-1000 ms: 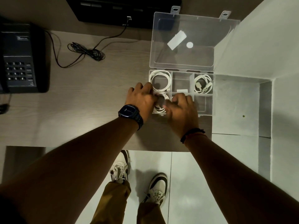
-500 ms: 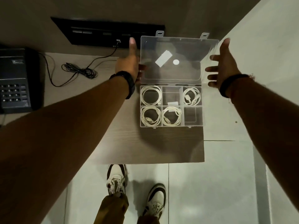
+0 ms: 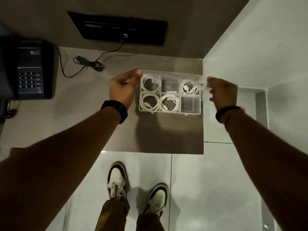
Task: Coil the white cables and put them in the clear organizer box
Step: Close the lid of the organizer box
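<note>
Clear organizer box point(image 3: 170, 112) sits at the bench point(image 3: 83, 127) edge with four coiled white cables point(image 3: 150, 101) tucked in separate compartments. Left hand point(image 3: 122, 89) and right hand point(image 3: 222, 92) each look pinched on an end of the blurry lid point(image 3: 173, 75), so I'd lower it evenly, watch no loop pokes up, then press the front latches

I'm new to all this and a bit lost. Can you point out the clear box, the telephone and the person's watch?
clear organizer box point(image 3: 170, 112): head view, near rim.
telephone point(image 3: 29, 79): head view, keypad.
watch point(image 3: 116, 108): head view, band on the left wrist.
</note>
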{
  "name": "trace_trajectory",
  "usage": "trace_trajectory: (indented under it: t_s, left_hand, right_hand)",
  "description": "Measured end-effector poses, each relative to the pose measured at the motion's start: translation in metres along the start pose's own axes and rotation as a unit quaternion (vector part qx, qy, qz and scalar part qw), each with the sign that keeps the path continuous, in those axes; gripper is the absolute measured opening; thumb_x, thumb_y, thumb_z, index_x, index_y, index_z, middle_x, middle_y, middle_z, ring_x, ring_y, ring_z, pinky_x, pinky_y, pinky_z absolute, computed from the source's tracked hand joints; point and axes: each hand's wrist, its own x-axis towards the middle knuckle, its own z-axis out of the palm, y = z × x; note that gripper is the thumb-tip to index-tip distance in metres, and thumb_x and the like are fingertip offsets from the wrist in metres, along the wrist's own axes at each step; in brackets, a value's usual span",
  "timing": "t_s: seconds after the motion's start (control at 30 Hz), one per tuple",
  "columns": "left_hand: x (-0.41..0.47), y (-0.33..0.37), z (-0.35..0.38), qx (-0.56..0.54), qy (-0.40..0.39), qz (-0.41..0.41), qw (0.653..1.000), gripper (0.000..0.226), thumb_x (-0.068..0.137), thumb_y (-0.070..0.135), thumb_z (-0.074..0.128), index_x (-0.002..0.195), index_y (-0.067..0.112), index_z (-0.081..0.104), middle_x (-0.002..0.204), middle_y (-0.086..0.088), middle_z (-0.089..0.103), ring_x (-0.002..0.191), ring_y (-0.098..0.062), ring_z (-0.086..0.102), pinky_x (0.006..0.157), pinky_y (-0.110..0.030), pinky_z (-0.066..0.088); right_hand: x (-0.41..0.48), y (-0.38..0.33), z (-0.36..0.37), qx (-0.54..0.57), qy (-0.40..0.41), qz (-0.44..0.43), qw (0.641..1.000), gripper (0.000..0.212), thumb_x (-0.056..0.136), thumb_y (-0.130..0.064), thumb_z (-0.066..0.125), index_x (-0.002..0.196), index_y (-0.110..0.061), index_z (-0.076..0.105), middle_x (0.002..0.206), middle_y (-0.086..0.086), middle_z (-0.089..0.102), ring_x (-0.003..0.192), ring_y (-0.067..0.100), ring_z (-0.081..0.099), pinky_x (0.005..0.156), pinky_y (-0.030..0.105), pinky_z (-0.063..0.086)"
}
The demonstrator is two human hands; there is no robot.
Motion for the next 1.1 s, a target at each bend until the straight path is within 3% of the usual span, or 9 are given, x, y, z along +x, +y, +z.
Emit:
trace_trajectory:
  t_s: [0.1, 0.17, 0.23, 0.3, 0.43, 0.53, 0.73, 0.9, 1.1]
  left_hand:
    - [-0.015, -0.032, -0.004, 0.083, -0.011, 0.054, 0.995, 0.02, 0.084, 0.017, 0.067, 0.103, 0.017, 0.071, 0.122, -0.004, 0.061, 0.104, -0.013, 0.06, 0.089, -0.023, 0.05]
    - [-0.021, -0.052, -0.004, 0.208, -0.051, 0.086, 0.973, 0.021, 0.085, 0.014, 0.064, 0.105, 0.015, 0.071, 0.13, -0.007, 0.057, 0.114, -0.023, 0.056, 0.098, -0.029, 0.046]
    - [-0.023, -0.068, -0.006, 0.431, -0.104, 0.189, 0.876, 0.027, 0.089, 0.023, 0.059, 0.114, 0.018, 0.067, 0.141, -0.007, 0.049, 0.127, -0.033, 0.043, 0.105, -0.042, 0.038]
    - [-0.018, -0.075, -0.009, 0.542, -0.156, 0.288, 0.774, 0.034, 0.091, 0.026, 0.052, 0.124, 0.018, 0.059, 0.148, -0.009, 0.039, 0.136, -0.037, 0.03, 0.109, -0.05, 0.03]
    - [-0.01, -0.083, -0.009, 0.59, -0.221, 0.323, 0.707, 0.044, 0.097, 0.016, 0.041, 0.14, 0.006, 0.036, 0.155, -0.017, 0.021, 0.144, -0.033, 0.012, 0.118, -0.042, 0.008]
    - [-0.009, -0.084, -0.006, 0.595, -0.23, 0.307, 0.706, 0.046, 0.098, 0.023, 0.041, 0.14, 0.005, 0.036, 0.155, -0.016, 0.02, 0.144, -0.03, 0.013, 0.118, -0.038, 0.009]
    - [-0.007, -0.082, 0.005, 0.562, -0.147, 0.273, 0.767, 0.043, 0.087, 0.04, 0.058, 0.125, 0.019, 0.057, 0.148, -0.005, 0.04, 0.128, -0.025, 0.048, 0.089, -0.046, 0.051]
    - [-0.006, -0.098, 0.006, 0.504, -0.075, 0.282, 0.813, 0.056, 0.082, 0.041, 0.065, 0.132, 0.02, 0.051, 0.14, -0.005, 0.051, 0.102, -0.032, 0.066, 0.076, -0.043, 0.056]
    - [-0.01, -0.108, 0.011, 0.474, -0.021, 0.327, 0.817, 0.032, 0.082, 0.024, 0.065, 0.113, 0.014, 0.066, 0.128, -0.01, 0.061, 0.075, -0.033, 0.07, 0.06, -0.04, 0.057]
  right_hand:
    - [-0.016, 0.035, 0.005, -0.124, -0.032, -0.079, 0.989, 0.034, 0.081, -0.029, 0.071, 0.112, -0.015, 0.069, 0.12, 0.006, 0.066, 0.115, 0.019, 0.058, 0.096, 0.02, 0.039]
    - [-0.021, 0.054, 0.012, -0.221, -0.077, -0.127, 0.964, 0.041, 0.082, -0.028, 0.07, 0.12, -0.012, 0.063, 0.136, 0.01, 0.051, 0.126, 0.022, 0.047, 0.101, 0.02, 0.031]
    - [-0.027, 0.068, 0.016, -0.304, -0.108, -0.175, 0.93, 0.045, 0.085, -0.023, 0.068, 0.127, -0.013, 0.057, 0.147, 0.01, 0.036, 0.135, 0.024, 0.035, 0.111, 0.028, 0.027]
    - [-0.03, 0.077, 0.018, -0.334, -0.116, -0.234, 0.906, 0.047, 0.085, -0.012, 0.066, 0.131, -0.014, 0.054, 0.151, 0.01, 0.032, 0.139, 0.026, 0.03, 0.115, 0.035, 0.026]
    - [-0.029, 0.088, 0.017, -0.406, -0.12, -0.332, 0.843, 0.047, 0.088, -0.012, 0.063, 0.133, -0.008, 0.051, 0.15, 0.019, 0.033, 0.14, 0.033, 0.027, 0.114, 0.042, 0.028]
    - [-0.026, 0.095, 0.016, -0.443, -0.137, -0.323, 0.825, 0.051, 0.091, -0.028, 0.058, 0.138, -0.013, 0.044, 0.154, 0.017, 0.026, 0.144, 0.031, 0.018, 0.114, 0.041, 0.021]
    - [-0.018, 0.101, 0.015, -0.435, -0.126, -0.353, 0.819, 0.054, 0.087, -0.026, 0.063, 0.137, -0.014, 0.046, 0.151, 0.017, 0.032, 0.143, 0.032, 0.021, 0.116, 0.045, 0.019]
    - [-0.015, 0.112, 0.017, -0.45, -0.078, -0.419, 0.785, 0.049, 0.089, -0.027, 0.061, 0.133, -0.009, 0.05, 0.143, 0.018, 0.046, 0.136, 0.038, 0.033, 0.112, 0.043, 0.022]
    - [-0.017, 0.124, 0.026, -0.46, 0.004, -0.475, 0.75, 0.042, 0.088, -0.022, 0.061, 0.125, -0.003, 0.057, 0.13, 0.016, 0.059, 0.125, 0.042, 0.048, 0.103, 0.048, 0.038]
